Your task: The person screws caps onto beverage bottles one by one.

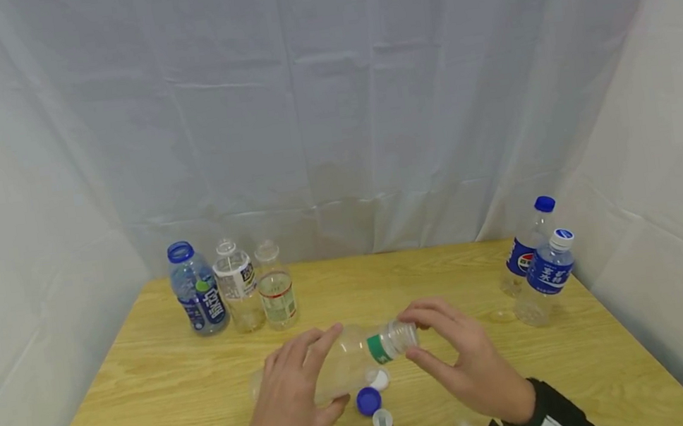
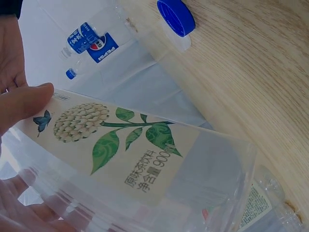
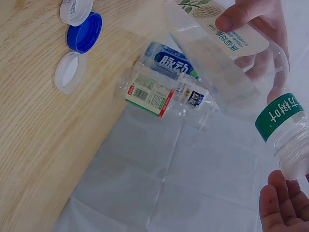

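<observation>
The clear bottle [image 1: 347,361] is held mid-worktop [image 1: 148,407], well clear of edges, lying sideways, neck rightward; left hand [image 1: 288,404] fingers wrapped round its body, right hand [image 1: 462,361] fingers pinching its neck.

- The left hand [image 1: 290,397] reached in from below, palm down, its fingers and thumb curled in a grip.
- The right hand [image 1: 462,358] came in from the lower right, fingers and thumb bent in a pinch, a dark sleeve [image 1: 548,415] at the wrist.

left hand [image 2: 17,104], flower-label bottle [image 2: 130,159], blue cap [image 2: 176,17]
</observation>
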Action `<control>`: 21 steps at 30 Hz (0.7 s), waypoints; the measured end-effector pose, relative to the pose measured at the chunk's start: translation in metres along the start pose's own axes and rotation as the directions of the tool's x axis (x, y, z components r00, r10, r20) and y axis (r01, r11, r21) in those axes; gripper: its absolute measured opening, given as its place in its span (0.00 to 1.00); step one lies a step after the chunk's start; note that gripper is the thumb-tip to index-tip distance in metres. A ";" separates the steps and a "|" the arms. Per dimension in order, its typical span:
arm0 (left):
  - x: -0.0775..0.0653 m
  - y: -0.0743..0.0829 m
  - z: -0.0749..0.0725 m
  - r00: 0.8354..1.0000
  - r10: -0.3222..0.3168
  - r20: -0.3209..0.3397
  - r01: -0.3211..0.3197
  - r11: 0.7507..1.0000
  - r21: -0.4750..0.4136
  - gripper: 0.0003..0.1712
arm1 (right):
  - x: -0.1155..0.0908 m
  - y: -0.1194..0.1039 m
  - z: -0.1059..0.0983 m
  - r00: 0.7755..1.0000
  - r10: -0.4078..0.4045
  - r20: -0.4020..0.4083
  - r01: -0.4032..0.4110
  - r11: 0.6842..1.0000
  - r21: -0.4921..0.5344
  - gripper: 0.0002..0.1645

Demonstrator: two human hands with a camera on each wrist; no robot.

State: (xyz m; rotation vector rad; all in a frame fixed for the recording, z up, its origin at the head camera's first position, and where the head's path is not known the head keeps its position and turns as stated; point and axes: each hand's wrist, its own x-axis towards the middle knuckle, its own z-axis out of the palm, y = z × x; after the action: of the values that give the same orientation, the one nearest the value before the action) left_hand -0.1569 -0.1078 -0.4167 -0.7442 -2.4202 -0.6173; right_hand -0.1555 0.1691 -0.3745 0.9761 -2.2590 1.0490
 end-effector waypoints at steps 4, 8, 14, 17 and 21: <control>0.000 0.000 0.000 1.000 -0.001 -0.001 0.001 1.000 0.004 0.63 | 0.001 0.000 0.000 0.999 -0.038 0.003 0.038 0.999 0.004 0.29; 0.000 0.000 -0.001 1.000 -0.012 0.009 0.012 1.000 0.001 0.63 | 0.002 0.001 -0.001 0.998 -0.061 0.024 0.060 0.998 0.013 0.30; 0.001 0.000 -0.002 0.999 -0.035 0.036 0.036 0.999 -0.021 0.61 | 0.002 0.002 -0.003 0.996 -0.058 0.069 0.055 0.998 0.037 0.30; 0.001 0.000 -0.002 0.998 -0.048 0.050 0.051 0.998 -0.046 0.60 | 0.002 0.003 -0.003 0.994 -0.079 0.081 0.076 0.996 0.042 0.32; 0.001 0.001 -0.001 0.996 -0.066 0.060 0.070 0.995 -0.069 0.59 | 0.001 0.004 -0.004 0.992 -0.078 0.100 0.074 0.996 0.046 0.32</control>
State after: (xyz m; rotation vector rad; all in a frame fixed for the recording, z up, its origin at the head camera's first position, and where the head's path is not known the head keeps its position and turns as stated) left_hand -0.1567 -0.1075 -0.4147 -0.7200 -2.4970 -0.7208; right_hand -0.1593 0.1739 -0.3733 1.1479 -2.2690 1.0393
